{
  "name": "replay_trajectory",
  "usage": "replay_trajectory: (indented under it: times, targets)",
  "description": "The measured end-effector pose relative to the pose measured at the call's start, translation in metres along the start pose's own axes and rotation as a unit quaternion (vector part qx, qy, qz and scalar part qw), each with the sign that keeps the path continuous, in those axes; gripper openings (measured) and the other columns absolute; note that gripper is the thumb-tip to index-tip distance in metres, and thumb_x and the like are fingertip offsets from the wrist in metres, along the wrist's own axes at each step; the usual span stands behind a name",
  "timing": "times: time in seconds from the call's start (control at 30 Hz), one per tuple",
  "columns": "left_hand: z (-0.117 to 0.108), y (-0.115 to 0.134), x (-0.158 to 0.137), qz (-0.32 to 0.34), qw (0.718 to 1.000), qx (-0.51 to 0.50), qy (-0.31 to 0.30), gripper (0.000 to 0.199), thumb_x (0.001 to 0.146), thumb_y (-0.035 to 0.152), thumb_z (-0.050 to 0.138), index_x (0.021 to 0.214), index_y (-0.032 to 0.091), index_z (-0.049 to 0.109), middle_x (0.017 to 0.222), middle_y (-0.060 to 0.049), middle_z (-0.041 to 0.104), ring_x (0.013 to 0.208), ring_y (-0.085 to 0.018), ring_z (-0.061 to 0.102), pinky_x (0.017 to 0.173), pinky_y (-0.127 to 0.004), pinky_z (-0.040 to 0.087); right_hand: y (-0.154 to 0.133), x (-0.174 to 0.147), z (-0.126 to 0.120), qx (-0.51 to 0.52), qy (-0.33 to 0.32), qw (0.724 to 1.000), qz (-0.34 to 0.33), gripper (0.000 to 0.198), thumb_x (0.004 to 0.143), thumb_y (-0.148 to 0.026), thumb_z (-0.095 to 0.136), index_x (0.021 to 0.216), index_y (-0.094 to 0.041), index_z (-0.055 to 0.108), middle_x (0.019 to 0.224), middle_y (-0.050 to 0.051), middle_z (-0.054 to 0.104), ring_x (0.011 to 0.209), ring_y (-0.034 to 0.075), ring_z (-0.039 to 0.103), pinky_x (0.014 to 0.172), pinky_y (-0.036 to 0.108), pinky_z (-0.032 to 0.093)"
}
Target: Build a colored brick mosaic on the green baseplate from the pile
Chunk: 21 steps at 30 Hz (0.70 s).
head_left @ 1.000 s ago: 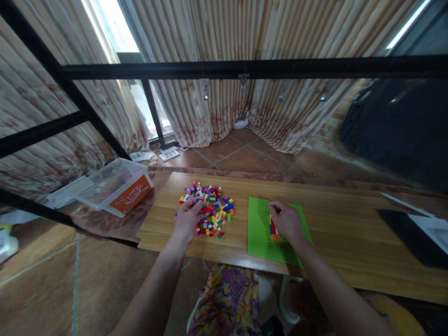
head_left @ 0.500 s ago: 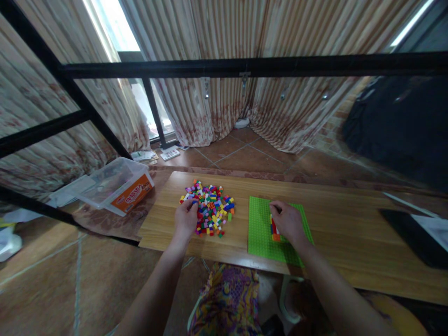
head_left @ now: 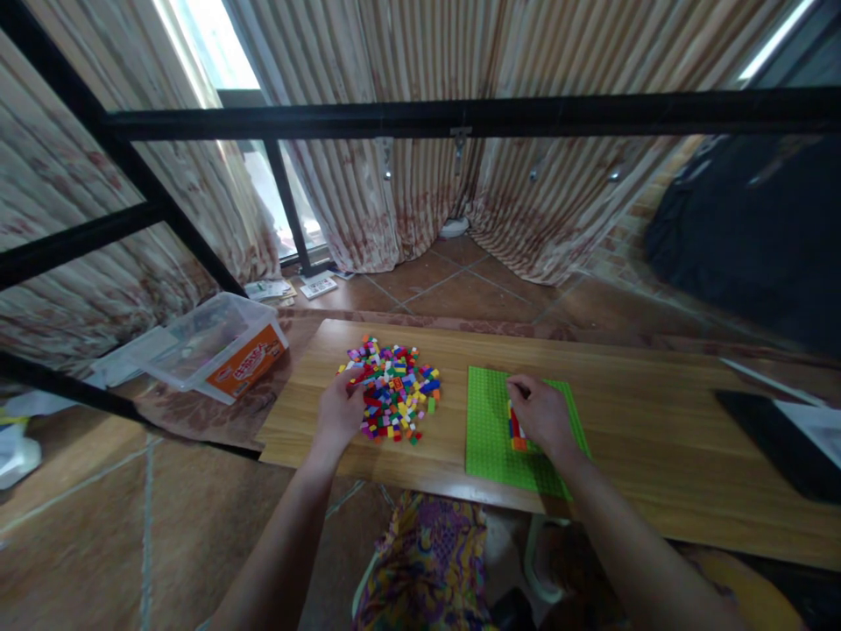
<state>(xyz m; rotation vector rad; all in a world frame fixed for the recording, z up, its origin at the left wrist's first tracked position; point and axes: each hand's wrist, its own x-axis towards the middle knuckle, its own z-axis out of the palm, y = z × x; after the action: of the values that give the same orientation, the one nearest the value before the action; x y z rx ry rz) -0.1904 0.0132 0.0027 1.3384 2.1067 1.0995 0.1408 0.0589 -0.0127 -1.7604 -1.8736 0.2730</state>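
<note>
A loose pile of small multicoloured toy building bricks (head_left: pixel 400 394) lies on the wooden table (head_left: pixel 644 421). At its left edge is my left hand (head_left: pixel 340 407), thumb and forefinger slightly parted over the bricks, with nothing plainly held. To the right of the pile lies a green studded baseplate (head_left: pixel 486 429). My right hand (head_left: pixel 540 412) rests over it, fingers curled together in a pinch; whatever they hold is hidden. Beneath that hand a small block of joined bricks (head_left: pixel 518 443), red, blue, yellow, white and orange, sits on the baseplate, partly covered.
A clear plastic bin (head_left: pixel 216 342) with an orange label stands on the floor, left of the table. A black flat object (head_left: pixel 768 443) with white paper lies at the table's right. A black metal bar (head_left: pixel 420 120) runs across beyond the table, before striped curtains (head_left: pixel 420 53).
My left hand has shifted a little left, and its thumb and forefinger have moved apart. My right hand stays in its place over the baseplate.
</note>
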Motion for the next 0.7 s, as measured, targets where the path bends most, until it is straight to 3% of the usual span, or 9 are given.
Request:
replay_trajectory:
  times: [0.1, 0.2, 0.37, 0.53, 0.7]
  targets:
    - [-0.006, 0.008, -0.004, 0.033, 0.996, 0.079, 0.002, 0.035, 0.083, 0.014, 0.048, 0.111, 0.018, 0.068, 0.097, -0.008, 0.072, 0.09, -0.022, 0.068, 0.084, -0.037, 0.054, 0.0, 0.0, 0.0, -0.001, -0.005, 1.0, 0.004, 0.032, 0.087, -0.035, 0.042, 0.088, -0.021, 0.071, 0.087, 0.006, 0.074, 0.078, 0.019, 0.066, 0.075, 0.03, 0.046]
    - [-0.003, 0.02, -0.011, 0.107, 0.984, 0.14, 0.0, 0.031, 0.085, 0.015, 0.049, 0.11, 0.019, 0.067, 0.109, -0.009, 0.07, 0.1, -0.023, 0.065, 0.089, -0.038, 0.051, 0.0, 0.0, 0.0, 0.0, -0.002, 1.0, 0.002, 0.032, 0.087, -0.035, 0.042, 0.088, -0.021, 0.071, 0.087, 0.006, 0.074, 0.079, 0.019, 0.066, 0.076, 0.03, 0.046]
    - [0.019, 0.04, -0.018, 0.23, 0.935, 0.266, -0.039, 0.022, 0.081, 0.02, 0.057, 0.099, 0.019, 0.07, 0.106, -0.009, 0.069, 0.104, -0.026, 0.06, 0.098, -0.04, 0.044, 0.001, 0.0, 0.001, 0.0, 0.003, 1.0, -0.003, 0.032, 0.087, -0.034, 0.042, 0.088, -0.021, 0.071, 0.087, 0.007, 0.074, 0.078, 0.019, 0.066, 0.074, 0.03, 0.046]
    - [0.033, 0.048, -0.017, 0.217, 0.916, 0.337, -0.029, 0.022, 0.079, 0.015, 0.055, 0.096, 0.016, 0.069, 0.101, -0.012, 0.067, 0.1, -0.028, 0.058, 0.092, -0.041, 0.044, 0.002, 0.0, 0.001, -0.006, -0.003, 1.0, -0.005, 0.033, 0.087, -0.035, 0.041, 0.089, -0.021, 0.071, 0.087, 0.007, 0.074, 0.075, 0.019, 0.065, 0.073, 0.031, 0.046]
    - [0.031, 0.046, -0.013, 0.219, 0.914, 0.341, -0.021, 0.02, 0.085, 0.017, 0.049, 0.09, 0.016, 0.068, 0.098, -0.013, 0.067, 0.098, -0.028, 0.057, 0.089, -0.041, 0.045, 0.003, 0.001, 0.001, -0.002, -0.002, 1.0, 0.002, 0.031, 0.087, -0.035, 0.042, 0.089, -0.022, 0.071, 0.088, 0.006, 0.074, 0.077, 0.019, 0.066, 0.073, 0.031, 0.046]
